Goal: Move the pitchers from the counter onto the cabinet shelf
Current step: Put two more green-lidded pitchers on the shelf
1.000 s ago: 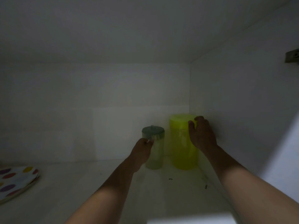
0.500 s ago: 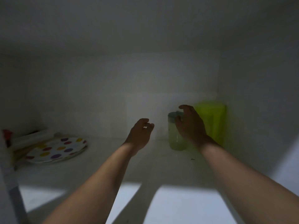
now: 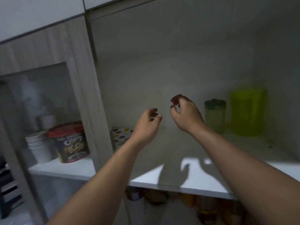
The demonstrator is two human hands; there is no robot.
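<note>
Two pitchers stand upright at the back right of the white cabinet shelf point(image 3: 186, 184). One is a slim clear pitcher with a dark green lid point(image 3: 215, 116); a wider yellow-green pitcher point(image 3: 247, 112) stands just to its right. My right hand point(image 3: 186, 113) hovers above the shelf, left of the clear pitcher and apart from it, fingers loosely curled and holding nothing. My left hand point(image 3: 146, 125) floats a little lower and further left, also free, fingers slightly bent. Both forearms reach in over the shelf's front edge.
A polka-dot plate point(image 3: 121, 133) lies at the shelf's left end, partly hidden behind the wooden cabinet door frame point(image 3: 87, 95). Behind the glass door, a chocolate cereal tub point(image 3: 71, 143) and a stack of white cups point(image 3: 39, 146) stand. Jars show dimly under the shelf.
Both hands have let go of the pitchers and drawn back leftward and toward me. The view has pulled out of the cabinet, revealing the left door and the shelf's front edge.
</note>
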